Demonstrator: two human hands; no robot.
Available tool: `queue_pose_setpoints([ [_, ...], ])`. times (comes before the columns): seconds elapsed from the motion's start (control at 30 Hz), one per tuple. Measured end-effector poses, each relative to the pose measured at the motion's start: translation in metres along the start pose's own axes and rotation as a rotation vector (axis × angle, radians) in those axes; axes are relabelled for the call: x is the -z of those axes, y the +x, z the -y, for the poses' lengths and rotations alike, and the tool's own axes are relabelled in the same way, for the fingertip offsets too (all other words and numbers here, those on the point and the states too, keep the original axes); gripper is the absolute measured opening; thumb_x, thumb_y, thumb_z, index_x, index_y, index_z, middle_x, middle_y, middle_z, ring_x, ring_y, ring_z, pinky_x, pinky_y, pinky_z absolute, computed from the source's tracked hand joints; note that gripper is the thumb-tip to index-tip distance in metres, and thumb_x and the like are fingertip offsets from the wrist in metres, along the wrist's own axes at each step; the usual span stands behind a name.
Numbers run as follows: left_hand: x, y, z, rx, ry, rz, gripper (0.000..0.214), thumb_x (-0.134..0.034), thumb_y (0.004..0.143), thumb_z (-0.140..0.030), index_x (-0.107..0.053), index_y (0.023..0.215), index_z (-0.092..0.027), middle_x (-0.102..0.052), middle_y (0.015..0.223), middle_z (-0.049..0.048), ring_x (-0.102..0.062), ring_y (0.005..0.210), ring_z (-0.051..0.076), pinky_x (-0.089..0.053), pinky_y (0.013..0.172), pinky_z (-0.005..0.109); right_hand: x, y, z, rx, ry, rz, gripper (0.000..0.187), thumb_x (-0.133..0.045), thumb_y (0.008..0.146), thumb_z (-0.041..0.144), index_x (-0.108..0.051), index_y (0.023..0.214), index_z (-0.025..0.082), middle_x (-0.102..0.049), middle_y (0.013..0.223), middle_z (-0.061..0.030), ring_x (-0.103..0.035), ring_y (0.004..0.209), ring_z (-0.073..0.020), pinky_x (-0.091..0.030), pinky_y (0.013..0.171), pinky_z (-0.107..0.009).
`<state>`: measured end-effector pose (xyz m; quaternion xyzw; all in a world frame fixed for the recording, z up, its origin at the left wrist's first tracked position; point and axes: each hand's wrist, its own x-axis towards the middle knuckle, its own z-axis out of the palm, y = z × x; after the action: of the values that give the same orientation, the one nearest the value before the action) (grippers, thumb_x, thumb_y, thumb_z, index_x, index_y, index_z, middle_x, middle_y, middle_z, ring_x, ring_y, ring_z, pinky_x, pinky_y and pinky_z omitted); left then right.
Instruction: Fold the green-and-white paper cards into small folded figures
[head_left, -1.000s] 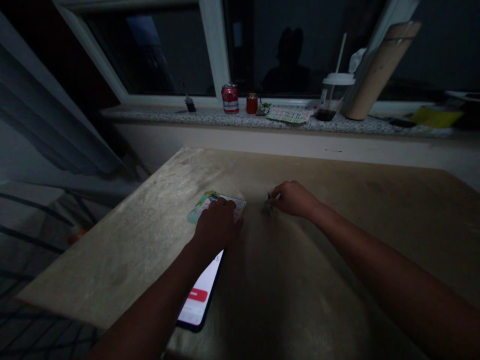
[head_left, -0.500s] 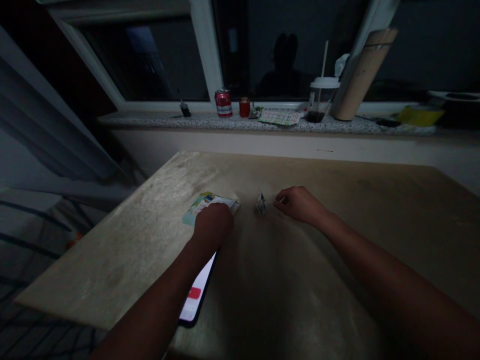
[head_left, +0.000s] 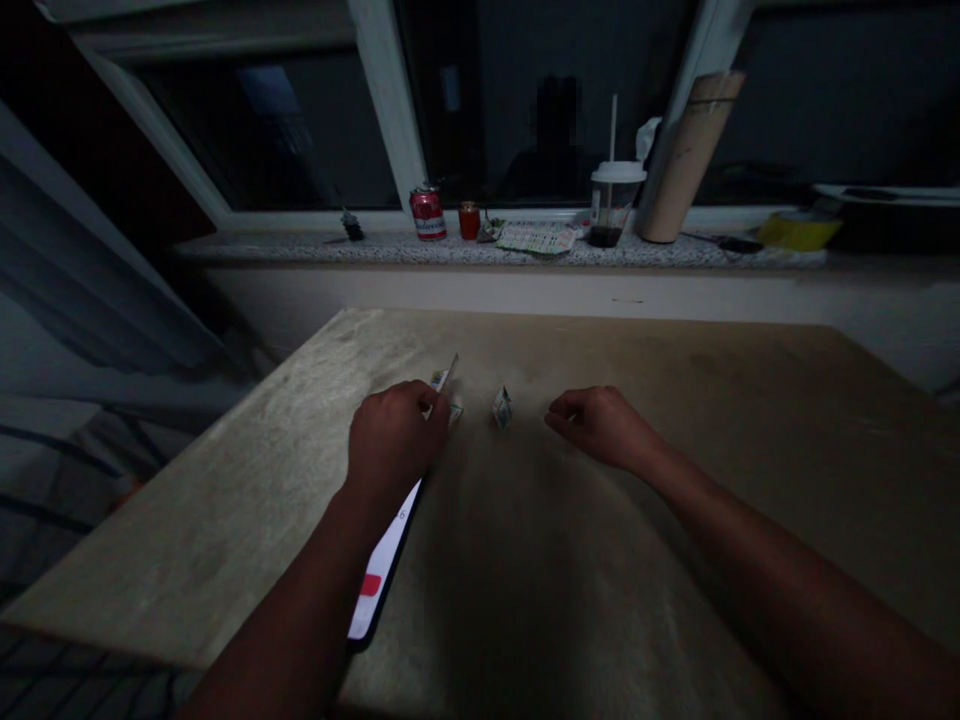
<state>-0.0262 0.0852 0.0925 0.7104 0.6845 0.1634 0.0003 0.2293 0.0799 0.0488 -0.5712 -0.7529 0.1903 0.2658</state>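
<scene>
My left hand is closed on a thin printed paper card, tilting it up on edge off the wooden table. A small folded paper piece stands on the table between my hands, touching neither. My right hand rests on the table just right of it, fingers curled loosely with nothing visible in them. A lit phone lies screen-up under my left forearm.
The stone windowsill behind the table carries a red can, a small red jar, a printed sheet, a lidded cup with a straw, a tall cardboard tube and a yellow object. The table's left edge drops to the floor.
My left hand has gathered the flat card and lifted it onto its edge. My right hand let go of the folded paper piece and drew back to the right.
</scene>
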Motion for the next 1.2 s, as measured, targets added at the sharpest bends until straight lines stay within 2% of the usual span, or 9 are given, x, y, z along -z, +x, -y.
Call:
queue_pose_setpoints([
  [0.17,-0.002,-0.029,-0.041,-0.194,-0.524,-0.061,0.018,-0.062,0.086,-0.032,-0.073,0.081,-0.018,-0.078,0.081,0.0045,-0.074,0.074,0.021,-0.054,0.074,0.032,-0.007,-0.022,-0.004,-0.064,0.292,-0.043,0.027,-0.067,0.089,0.037,-0.074,0.105,0.015,-0.079,0.090,-0.0118,-0.075,0.082,-0.0262,-0.055,0.072,-0.037],
  [0.37,-0.024,-0.055,-0.086,-0.194,-1.029,0.302,0.014,-0.065,0.084,-0.029,-0.073,0.086,-0.017,-0.077,0.081,0.0038,-0.072,0.073,0.018,-0.053,0.067,0.027,0.000,-0.055,-0.016,-0.117,0.704,0.000,0.049,-0.055,0.095,0.049,-0.057,0.131,0.015,-0.078,0.100,-0.0119,-0.077,0.088,-0.0235,-0.062,0.077,-0.039],
  [0.5,-0.041,-0.057,-0.099,-0.142,-1.188,0.463,0.016,-0.066,0.082,-0.032,-0.069,0.082,-0.016,-0.071,0.075,0.0023,-0.065,0.067,0.016,-0.049,0.063,0.027,0.007,-0.080,-0.025,-0.290,1.162,0.039,0.047,-0.075,0.085,0.041,-0.061,0.124,0.019,-0.077,0.095,-0.0068,-0.076,0.081,-0.0206,-0.062,0.076,-0.036],
  [0.57,-0.048,-0.056,-0.102,-0.143,-1.230,0.515,0.016,-0.066,0.081,-0.032,-0.067,0.079,-0.016,-0.066,0.072,0.0005,-0.061,0.064,0.014,-0.046,0.062,0.025,0.009,-0.089,-0.031,-0.341,1.243,0.033,0.047,-0.078,0.083,0.037,-0.061,0.124,0.022,-0.076,0.095,-0.0049,-0.075,0.078,-0.0191,-0.061,0.073,-0.034],
  [0.7,-0.054,-0.054,-0.104,-0.237,-1.223,0.612,0.016,-0.064,0.082,-0.031,-0.063,0.078,-0.015,-0.061,0.070,-0.0008,-0.056,0.064,0.012,-0.043,0.060,0.024,0.017,-0.101,-0.041,-0.298,1.099,-0.046,0.048,-0.083,0.078,0.032,-0.064,0.123,0.026,-0.075,0.105,-0.0033,-0.072,0.081,-0.0174,-0.059,0.072,-0.031],
  [0.83,-0.052,-0.057,-0.099,-0.327,-1.076,0.690,0.021,-0.063,0.087,-0.035,-0.063,0.080,-0.015,-0.061,0.071,0.0004,-0.057,0.064,0.013,-0.044,0.058,0.024,0.027,-0.113,-0.047,-0.239,0.885,0.012,0.017,-0.075,0.087,0.033,-0.071,0.099,0.021,-0.073,0.080,-0.0013,-0.067,0.070,-0.0134,-0.053,0.067,-0.025],
  [0.93,-0.047,-0.067,-0.090,-0.383,-1.038,0.671,0.014,-0.067,0.086,-0.031,-0.064,0.089,-0.017,-0.070,0.084,0.0030,-0.066,0.079,0.017,-0.051,0.072,0.028,0.029,-0.127,-0.048,-0.150,0.676,-0.013,0.013,-0.073,0.088,0.029,-0.069,0.079,0.020,-0.072,0.092,-0.0036,-0.067,0.081,-0.0153,-0.054,0.072,-0.027],
  [1.07,-0.049,-0.081,-0.077,-0.319,-0.953,0.694,0.024,-0.068,0.084,-0.023,-0.062,0.107,-0.020,-0.075,0.097,0.0034,-0.071,0.088,0.018,-0.054,0.081,0.031,0.025,-0.146,-0.047,-0.042,0.459,0.034,0.009,-0.067,0.093,0.026,-0.069,0.086,0.021,-0.071,0.099,-0.0053,-0.067,0.095,-0.0196,-0.054,0.082,-0.032],
  [1.2,-0.063,-0.089,-0.070,-0.273,-0.917,0.662,0.027,-0.063,0.089,-0.021,-0.059,0.115,-0.020,-0.076,0.099,0.0052,-0.073,0.089,0.020,-0.057,0.081,0.034,0.019,-0.156,-0.043,0.013,0.316,0.097,0.015,-0.061,0.096,0.023,-0.065,0.082,0.021,-0.067,0.080,-0.0021,-0.063,0.073,-0.0160,-0.051,0.064,-0.028],
])
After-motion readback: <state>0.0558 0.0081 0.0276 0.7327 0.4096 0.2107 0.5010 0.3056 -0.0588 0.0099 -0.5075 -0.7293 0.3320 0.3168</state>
